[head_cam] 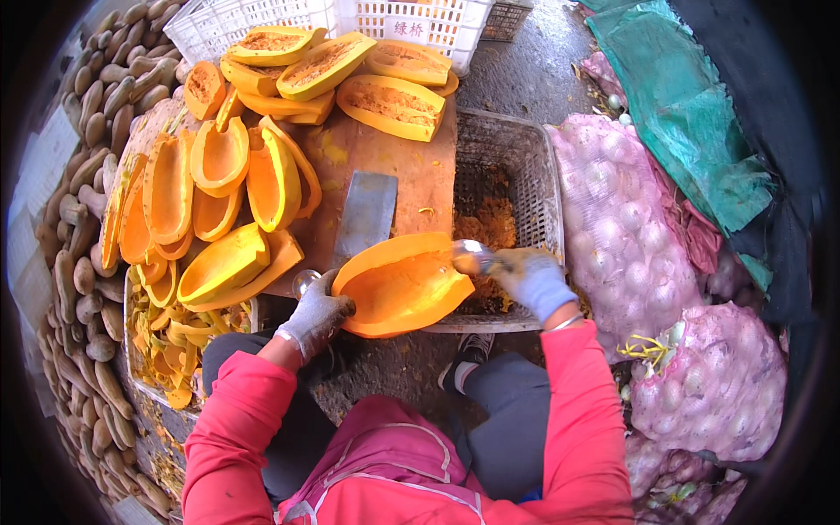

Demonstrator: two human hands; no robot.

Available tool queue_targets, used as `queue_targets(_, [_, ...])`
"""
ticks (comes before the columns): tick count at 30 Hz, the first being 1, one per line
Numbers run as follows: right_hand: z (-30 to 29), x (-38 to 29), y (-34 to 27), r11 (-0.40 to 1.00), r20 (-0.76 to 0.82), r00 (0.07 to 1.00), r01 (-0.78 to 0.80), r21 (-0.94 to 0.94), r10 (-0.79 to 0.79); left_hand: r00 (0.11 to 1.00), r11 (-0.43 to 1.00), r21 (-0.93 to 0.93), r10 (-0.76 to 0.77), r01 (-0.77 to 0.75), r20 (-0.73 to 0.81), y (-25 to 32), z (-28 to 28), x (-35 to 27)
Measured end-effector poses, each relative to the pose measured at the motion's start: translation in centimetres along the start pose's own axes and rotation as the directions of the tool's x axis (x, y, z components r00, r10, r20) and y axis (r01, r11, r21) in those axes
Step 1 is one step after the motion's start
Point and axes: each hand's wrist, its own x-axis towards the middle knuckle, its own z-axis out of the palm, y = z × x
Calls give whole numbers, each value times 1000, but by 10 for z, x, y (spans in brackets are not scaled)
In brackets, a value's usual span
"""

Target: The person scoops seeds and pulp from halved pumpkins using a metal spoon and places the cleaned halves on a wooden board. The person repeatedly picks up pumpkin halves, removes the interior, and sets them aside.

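Note:
My left hand (318,312), in a soiled grey work glove, grips the left end of a peeled pumpkin half (403,285), its scooped hollow facing up. In my right hand (535,279), gloved too, is a metal spoon (471,256), blurred, at the half's right end. A cleaver (367,210) with a wide blade lies flat on the wooden board (420,177) beyond the half. Hollowed pumpkin halves (167,190) are piled on the board's left side. At its far end are halves (394,105) with fibrous pulp still inside. A round metal object (306,282) shows beside my left hand.
Right of the board, a plastic crate (554,197) holds orange pulp (492,223). Another crate (131,354) at lower left holds peelings. White crates (453,33) stand beyond the board. Whole squashes (85,275) cover the far left; net sacks of onions (617,216) lie to the right.

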Motion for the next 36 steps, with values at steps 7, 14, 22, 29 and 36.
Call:
queue_targets(7, [19,3,36,998,-8,1000,30,60,-30,1000,1000,-31,-5,4,-21,4,4,1])
queue_targets(14, [20,8,43,999,-21,999,-35,-19,35,999,1000,7,-29,29,-30,8,2,0])
queue_targets(22, [21,12,39,960,-72,995,-81,-269,64,998,999,-9,-43,42,-50,13,2,0])
queue_targets(29, [27,13,47,982,45,992,-106,-159,114,997,999,51,-7,11,-81,8,3,3])
queue_targets(36, [-4,-4,27,947,204,979,-78,311,14,986,972,225,96,-63,-139,13,11,-8])
